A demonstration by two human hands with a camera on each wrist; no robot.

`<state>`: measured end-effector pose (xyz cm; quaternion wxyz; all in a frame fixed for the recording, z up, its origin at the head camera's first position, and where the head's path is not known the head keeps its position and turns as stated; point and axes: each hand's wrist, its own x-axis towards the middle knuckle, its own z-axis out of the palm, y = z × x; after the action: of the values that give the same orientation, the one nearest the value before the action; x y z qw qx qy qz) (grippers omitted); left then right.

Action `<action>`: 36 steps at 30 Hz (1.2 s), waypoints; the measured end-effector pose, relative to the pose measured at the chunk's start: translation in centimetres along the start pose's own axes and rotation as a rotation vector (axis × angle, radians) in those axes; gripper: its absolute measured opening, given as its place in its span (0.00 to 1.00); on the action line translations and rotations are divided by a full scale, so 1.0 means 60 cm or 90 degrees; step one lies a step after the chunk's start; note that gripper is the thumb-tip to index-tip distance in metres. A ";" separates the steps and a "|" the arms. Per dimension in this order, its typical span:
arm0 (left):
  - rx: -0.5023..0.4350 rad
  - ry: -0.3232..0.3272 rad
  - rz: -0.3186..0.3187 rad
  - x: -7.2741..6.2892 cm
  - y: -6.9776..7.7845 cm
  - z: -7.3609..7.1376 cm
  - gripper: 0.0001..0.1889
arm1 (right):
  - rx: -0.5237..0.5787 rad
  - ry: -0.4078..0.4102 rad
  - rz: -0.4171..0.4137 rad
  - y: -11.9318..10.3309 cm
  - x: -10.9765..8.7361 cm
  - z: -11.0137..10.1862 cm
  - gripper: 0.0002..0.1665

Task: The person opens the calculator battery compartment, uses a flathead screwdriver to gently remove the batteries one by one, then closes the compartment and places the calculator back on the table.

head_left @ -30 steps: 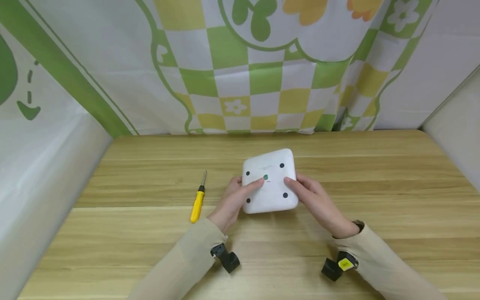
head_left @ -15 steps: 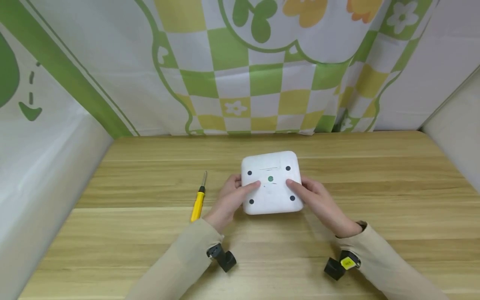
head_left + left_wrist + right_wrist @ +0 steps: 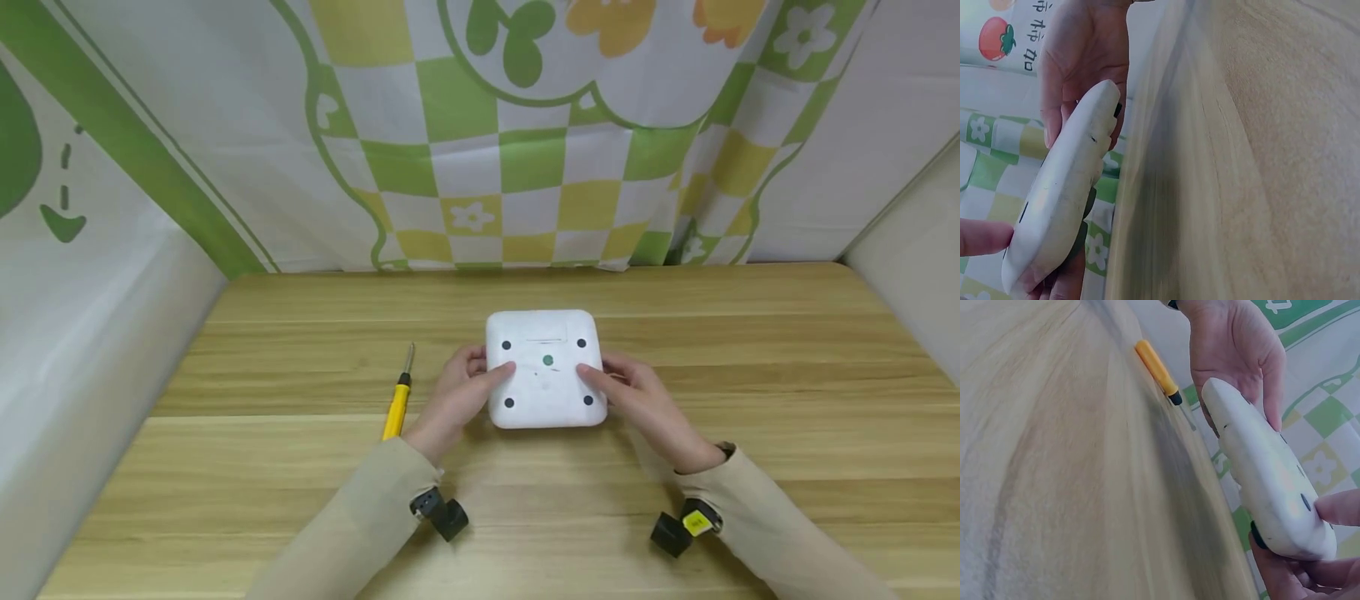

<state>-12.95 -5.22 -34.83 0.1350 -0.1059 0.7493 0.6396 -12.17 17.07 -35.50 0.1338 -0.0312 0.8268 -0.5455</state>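
Observation:
My left hand [image 3: 459, 396] and right hand [image 3: 651, 407] hold a white, rounded-square plastic device [image 3: 547, 387] between them, one at each side edge. Both thumbs press on the face turned toward me, with the other fingers behind. That face carries several black round feet, a green dot in the middle and a thin rectangular cover outline near the top. In the left wrist view the device [image 3: 1060, 181] appears edge-on, clear of the table, with dark bumps along its far side. The right wrist view shows its pale edge [image 3: 1266, 475] too. What kind of device it is I cannot tell.
A screwdriver [image 3: 396, 410] with a yellow handle lies left of my left hand, its metal tip pointing away; the sleeve overlaps its handle end. The wooden table [image 3: 750, 350] ends at a green-and-yellow checked curtain [image 3: 532, 167]. Black wrist cameras hang under both cuffs.
The device has turned from tilted to nearly square-on and shifted slightly right and down. My left thumb has slid from near the green dot out toward the left edge.

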 end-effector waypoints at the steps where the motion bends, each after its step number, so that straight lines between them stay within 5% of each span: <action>1: 0.005 0.001 0.004 0.001 -0.001 0.000 0.25 | -0.003 0.000 0.002 0.001 0.000 0.000 0.34; 36: 0.097 -0.026 0.023 0.009 -0.019 -0.005 0.21 | -0.072 0.000 0.021 0.011 0.000 0.000 0.32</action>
<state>-13.08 -5.71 -36.03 0.1461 -0.0689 0.7949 0.5849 -12.10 17.36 -36.08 0.1410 -0.0248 0.8566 -0.4956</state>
